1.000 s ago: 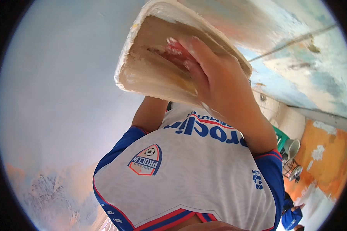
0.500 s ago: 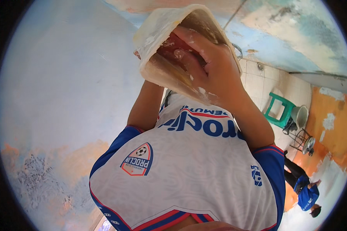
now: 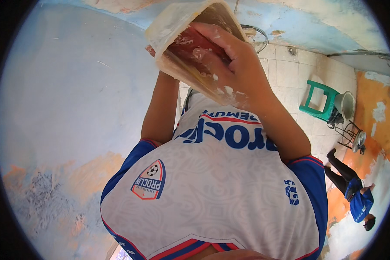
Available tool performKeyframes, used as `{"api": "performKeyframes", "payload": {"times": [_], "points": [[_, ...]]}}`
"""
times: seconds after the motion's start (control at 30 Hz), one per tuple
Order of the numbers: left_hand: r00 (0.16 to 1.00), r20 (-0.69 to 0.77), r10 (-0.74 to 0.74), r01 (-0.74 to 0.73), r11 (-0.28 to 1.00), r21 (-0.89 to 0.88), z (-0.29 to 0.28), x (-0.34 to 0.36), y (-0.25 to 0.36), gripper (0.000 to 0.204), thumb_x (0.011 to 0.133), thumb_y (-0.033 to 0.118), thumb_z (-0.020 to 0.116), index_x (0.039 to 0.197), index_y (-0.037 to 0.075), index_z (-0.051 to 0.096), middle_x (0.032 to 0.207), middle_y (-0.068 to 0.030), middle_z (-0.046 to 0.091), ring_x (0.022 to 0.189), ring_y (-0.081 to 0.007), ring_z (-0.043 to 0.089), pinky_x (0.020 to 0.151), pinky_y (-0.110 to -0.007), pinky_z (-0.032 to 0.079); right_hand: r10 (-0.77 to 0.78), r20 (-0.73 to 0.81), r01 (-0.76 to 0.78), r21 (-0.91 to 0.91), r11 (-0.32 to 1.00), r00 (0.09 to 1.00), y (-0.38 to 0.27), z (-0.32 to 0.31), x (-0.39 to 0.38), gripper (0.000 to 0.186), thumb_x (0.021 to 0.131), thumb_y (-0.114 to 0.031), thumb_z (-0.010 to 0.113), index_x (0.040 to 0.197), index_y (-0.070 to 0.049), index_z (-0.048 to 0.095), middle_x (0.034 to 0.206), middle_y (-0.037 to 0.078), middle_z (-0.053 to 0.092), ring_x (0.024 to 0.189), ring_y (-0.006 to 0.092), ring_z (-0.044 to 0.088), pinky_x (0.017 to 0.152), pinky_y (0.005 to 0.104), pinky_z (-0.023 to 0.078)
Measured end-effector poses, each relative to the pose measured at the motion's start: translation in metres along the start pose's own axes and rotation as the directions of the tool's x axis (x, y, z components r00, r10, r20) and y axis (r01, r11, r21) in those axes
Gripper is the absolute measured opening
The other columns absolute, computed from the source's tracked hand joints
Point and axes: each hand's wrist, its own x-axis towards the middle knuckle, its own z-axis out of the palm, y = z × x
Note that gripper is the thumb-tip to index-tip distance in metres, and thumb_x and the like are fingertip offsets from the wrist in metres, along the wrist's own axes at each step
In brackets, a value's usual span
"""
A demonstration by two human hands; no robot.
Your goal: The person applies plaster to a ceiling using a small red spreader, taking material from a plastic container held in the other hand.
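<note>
A whitish plastic tub [image 3: 173,28], smeared with white paste, is held up at the top of the view with its mouth tilted toward me. My left hand [image 3: 150,50] grips it from the outer left side; only fingertips show past the wall, the rest being hidden behind the tub. Inside the mouth, my right hand [image 3: 242,71] has its fingers curled over a flat red scraper-like piece [image 3: 208,45], whose far end is out of sight. White paste spots the right hand's fingers and knuckles.
Patchy blue and orange walls [image 3: 82,86] surround me. Off to the right, on the pale tiled floor [image 3: 286,80], stand a green plastic stool [image 3: 308,106], a grey bucket [image 3: 346,104] and a dark metal stand [image 3: 349,134]. Another person in blue [image 3: 360,201] is farther right.
Tub and both hands have shifted slightly up and left in view. More of the red piece shows inside the tub. The background has shifted, and the other person's legs are spread wider.
</note>
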Motion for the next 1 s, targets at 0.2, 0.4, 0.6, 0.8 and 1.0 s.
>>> {"api": "performKeyframes", "payload": {"times": [0.2, 0.4, 0.6, 0.8, 1.0], "points": [[0.981, -0.145, 0.133, -0.113, 0.984, 0.136, -0.026, -0.008, -0.031, 0.061, 0.1, 0.056, 0.051, 0.141, 0.011, 0.055, 0.136, -0.0133, 0.061, 0.123, -0.0271, 0.062, 0.105, -0.045, 0.054, 0.093, -0.016, -0.094, -0.02, 0.995, 0.996, 0.017, -0.013, -0.002, 0.039, 0.098, -0.006, 0.059, 0.137, -0.004, 0.059, 0.123, 0.012, 0.069, 0.109, 0.0235, 0.067, 0.096, 0.0344, 0.052], [0.961, -0.241, 0.138, -0.115, 0.988, 0.106, -0.042, -0.016, -0.082, 0.073, 0.097, 0.067, 0.044, 0.142, 0.011, 0.052, 0.137, -0.0122, 0.06, 0.124, -0.0262, 0.06, 0.105, -0.042, 0.053, 0.284, -0.029, -0.282, -0.261, 0.923, 0.958, 0.037, -0.006, 0.002, 0.036, 0.098, -0.009, 0.057, 0.134, -0.005, 0.058, 0.112, 0.019, 0.072, 0.1, 0.0344, 0.07, 0.09, 0.0413, 0.053], [0.973, -0.228, -0.032, -0.01, 0.983, -0.184, -0.051, -0.024, -0.105, 0.057, 0.103, 0.052, 0.048, 0.142, 0.01, 0.052, 0.135, -0.0129, 0.061, 0.121, -0.0259, 0.061, 0.103, -0.041, 0.055, 0.4, -0.016, -0.392, -0.232, 0.89, 0.916, 0.051, -0.005, 0.01, 0.035, 0.097, -0.01, 0.059, 0.132, -0.006, 0.058, 0.111, 0.019, 0.072, 0.096, 0.0371, 0.071, 0.087, 0.0423, 0.055], [0.993, -0.064, -0.098, 0.06, 0.895, -0.442, -0.058, -0.023, -0.107, 0.049, 0.106, 0.042, 0.05, 0.142, 0.009, 0.051, 0.133, -0.0138, 0.062, 0.119, -0.0258, 0.063, 0.101, -0.04, 0.056, 0.407, -0.054, -0.411, -0.162, 0.897, 0.912, 0.069, 0.003, 0.01, 0.034, 0.098, -0.01, 0.059, 0.132, -0.007, 0.059, 0.115, 0.018, 0.073, 0.099, 0.0329, 0.072, 0.09, 0.0384, 0.056], [0.963, -0.136, -0.232, 0.169, 0.916, -0.364, -0.077, -0.029, -0.098, 0.048, 0.107, 0.04, 0.049, 0.143, 0.007, 0.05, 0.132, -0.0159, 0.062, 0.117, -0.0264, 0.064, 0.098, -0.039, 0.058, 0.389, -0.08, -0.389, 0.005, 0.921, 0.918, 0.074, 0.001, 0.006, 0.036, 0.099, -0.001, 0.058, 0.135, -0.003, 0.057, 0.116, 0.014, 0.072, 0.103, 0.0192, 0.07, 0.093, 0.0315, 0.055]]}}
